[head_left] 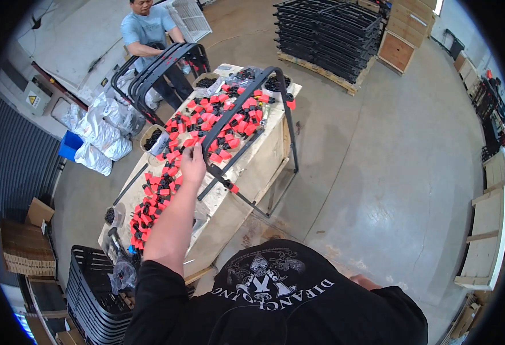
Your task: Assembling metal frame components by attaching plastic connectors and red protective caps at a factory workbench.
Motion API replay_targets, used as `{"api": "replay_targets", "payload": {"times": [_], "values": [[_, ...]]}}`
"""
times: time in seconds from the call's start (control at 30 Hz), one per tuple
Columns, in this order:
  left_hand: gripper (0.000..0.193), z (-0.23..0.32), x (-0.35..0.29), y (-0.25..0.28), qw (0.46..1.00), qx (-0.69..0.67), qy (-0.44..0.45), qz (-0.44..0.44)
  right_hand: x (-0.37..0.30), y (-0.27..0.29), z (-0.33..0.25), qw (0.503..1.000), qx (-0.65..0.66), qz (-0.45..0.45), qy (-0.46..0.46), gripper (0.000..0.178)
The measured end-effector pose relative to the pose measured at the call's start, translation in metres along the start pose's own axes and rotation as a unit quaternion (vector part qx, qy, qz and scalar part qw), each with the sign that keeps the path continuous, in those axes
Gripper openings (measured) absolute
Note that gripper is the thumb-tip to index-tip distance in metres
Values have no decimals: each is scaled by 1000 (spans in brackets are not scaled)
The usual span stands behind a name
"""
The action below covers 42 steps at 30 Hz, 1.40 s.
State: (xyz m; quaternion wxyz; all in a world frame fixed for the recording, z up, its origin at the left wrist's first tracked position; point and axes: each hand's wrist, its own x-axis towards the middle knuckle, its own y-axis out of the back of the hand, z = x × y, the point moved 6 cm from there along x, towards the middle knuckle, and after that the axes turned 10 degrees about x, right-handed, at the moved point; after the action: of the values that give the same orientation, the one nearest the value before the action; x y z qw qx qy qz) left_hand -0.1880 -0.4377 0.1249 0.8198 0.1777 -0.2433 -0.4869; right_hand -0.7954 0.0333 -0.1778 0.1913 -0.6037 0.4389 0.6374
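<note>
My left hand (pixel 193 165) reaches over the worktable, its fingers closed at the near upper corner of a black tubular metal frame (pixel 229 119). This bent frame stands tilted at the table's right edge, its lower bars beside the table. A red-and-black clip (pixel 230 186) sits on its lower part. Around the hand, a heap of red-and-black plastic clips (pixel 206 118) covers much of the worktable (pixel 252 167). Only a small patch of skin of my right hand or forearm (pixel 365 282) shows beside my black shirt; its fingers are hidden.
Ahead left, a co-worker (pixel 149 34) handles several black frames (pixel 169 66). Tubs of small black parts (pixel 153 139) stand on the table. Stacked frames lie on a pallet (pixel 321 72) at the back. White sacks (pixel 100 129) and nested black racks (pixel 94 293) are left; wooden crates (pixel 485 230) line the right.
</note>
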Motion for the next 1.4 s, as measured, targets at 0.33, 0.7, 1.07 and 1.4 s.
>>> {"api": "replay_targets", "payload": {"times": [0.33, 0.7, 1.07, 1.4], "values": [[28, -142, -264, 59, 954, 3, 202, -223, 63, 79, -283, 920, 311, 61, 229, 35], [17, -209, -417, 481, 902, 169, 227, 325, 193, -59, -348, 553, -617, 26, 559, 29], [22, -329, -529, 840, 740, 175, 307, 572, -103, -387, -478, 787, -379, -39, 485, 34], [17, -355, -502, 902, 743, 221, 210, 595, -169, -584, -560, 728, -428, -121, 522, 36]]}}
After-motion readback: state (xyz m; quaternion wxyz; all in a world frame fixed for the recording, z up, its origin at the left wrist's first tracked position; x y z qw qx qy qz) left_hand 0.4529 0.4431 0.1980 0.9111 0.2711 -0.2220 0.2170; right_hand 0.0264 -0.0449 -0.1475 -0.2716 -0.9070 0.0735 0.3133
